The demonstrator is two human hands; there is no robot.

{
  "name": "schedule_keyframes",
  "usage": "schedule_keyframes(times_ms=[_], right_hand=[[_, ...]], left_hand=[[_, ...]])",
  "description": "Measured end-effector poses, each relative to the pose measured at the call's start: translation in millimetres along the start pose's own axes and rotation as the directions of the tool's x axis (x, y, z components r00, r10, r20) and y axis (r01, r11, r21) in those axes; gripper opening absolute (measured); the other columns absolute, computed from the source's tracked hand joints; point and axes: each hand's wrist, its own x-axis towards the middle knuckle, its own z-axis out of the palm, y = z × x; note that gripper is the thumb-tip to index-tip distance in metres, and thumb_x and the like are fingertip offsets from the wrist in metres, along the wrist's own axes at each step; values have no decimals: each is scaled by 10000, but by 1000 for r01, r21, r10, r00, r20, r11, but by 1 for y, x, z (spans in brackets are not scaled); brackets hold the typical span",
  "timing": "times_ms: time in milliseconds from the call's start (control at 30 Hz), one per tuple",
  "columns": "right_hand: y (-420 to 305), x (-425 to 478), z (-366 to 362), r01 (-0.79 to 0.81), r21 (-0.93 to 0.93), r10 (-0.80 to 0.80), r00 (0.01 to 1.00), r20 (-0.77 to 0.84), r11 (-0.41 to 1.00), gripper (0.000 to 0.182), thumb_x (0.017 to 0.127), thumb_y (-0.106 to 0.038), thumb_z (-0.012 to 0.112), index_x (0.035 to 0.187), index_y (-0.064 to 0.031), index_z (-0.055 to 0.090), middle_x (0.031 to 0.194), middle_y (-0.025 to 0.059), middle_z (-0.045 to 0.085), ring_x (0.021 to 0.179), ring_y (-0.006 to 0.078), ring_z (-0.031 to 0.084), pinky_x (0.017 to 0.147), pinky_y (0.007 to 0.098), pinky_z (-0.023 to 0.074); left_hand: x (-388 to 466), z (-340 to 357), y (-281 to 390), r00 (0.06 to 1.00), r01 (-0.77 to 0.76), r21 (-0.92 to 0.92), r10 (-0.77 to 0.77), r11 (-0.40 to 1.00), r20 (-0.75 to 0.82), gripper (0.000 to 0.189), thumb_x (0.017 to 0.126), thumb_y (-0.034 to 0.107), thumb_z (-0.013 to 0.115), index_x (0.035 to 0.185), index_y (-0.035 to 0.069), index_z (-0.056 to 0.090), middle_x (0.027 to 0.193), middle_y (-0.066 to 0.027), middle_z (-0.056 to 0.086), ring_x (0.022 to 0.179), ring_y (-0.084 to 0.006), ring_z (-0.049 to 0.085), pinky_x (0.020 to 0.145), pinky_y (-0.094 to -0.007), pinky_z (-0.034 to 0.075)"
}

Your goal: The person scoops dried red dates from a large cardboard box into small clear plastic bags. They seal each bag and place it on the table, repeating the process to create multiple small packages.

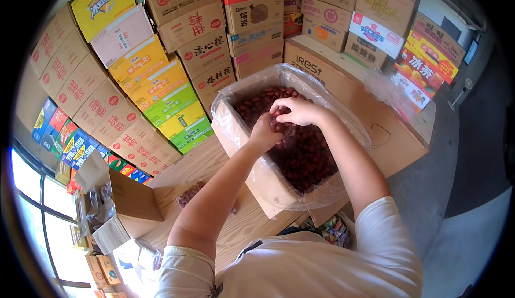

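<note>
In front of me an open cardboard carton [229, 131], lined with a clear plastic bag [354, 131], holds a mass of dark red dates [307, 169], apparently jujubes. Above the dates, my left hand [265, 134] grips a small clear plastic container or bag of dates [280, 125] from the left side. My right hand [299, 111] reaches over its top from the right, thumb and fingers curved around dates at the opening. Whether the right fingers pinch any of them is unclear. The underside of the small package blends into the dates below.
Packed dates [191, 194] lie on the wooden table [241, 233], partly behind my left forearm. An open cardboard box [134, 195] with clear plastic packaging stands at the left. Stacked cartons [205, 52] line the back. A large cardboard box [386, 137] lies beyond the date carton, to the right.
</note>
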Motion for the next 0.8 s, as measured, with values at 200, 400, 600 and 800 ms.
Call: schedule_keyframes(times_ms=[200,400,600,800], right_hand=[[13,-4,-4,-61,58,70,983,-167,996,218,888,-143,616,1099,-88,620,996,103,658,890,189,620,802,325,494],[28,-9,11,-392,-292,358,919,-163,873,341,772,-294,663,1048,-92,657,1088,140,664,1049,302,622,870,416,494],[31,-11,23,-433,-252,375,893,-249,865,245,766,-211,596,979,-111,661,1012,141,677,999,306,634,852,422,498],[41,-14,23,-510,-383,421,857,-295,770,205,762,-239,632,906,-104,688,949,135,687,941,306,649,822,407,507]], left_hand=[[-9,5,5,981,-146,133,161,980,-105,522,653,20,659,1158,7,528,1038,-154,616,952,-259,625,746,-329,533],[3,9,-16,968,-148,313,202,938,-149,508,696,5,596,1196,26,507,1088,-204,588,831,-312,646,644,-369,576],[8,7,-25,956,8,272,72,962,-284,417,717,-15,586,1114,23,466,1035,-226,605,833,-273,667,603,-369,567],[6,-16,-24,984,-1,628,-113,778,141,277,764,103,618,1017,0,567,750,-118,663,710,-249,682,640,-338,534]])
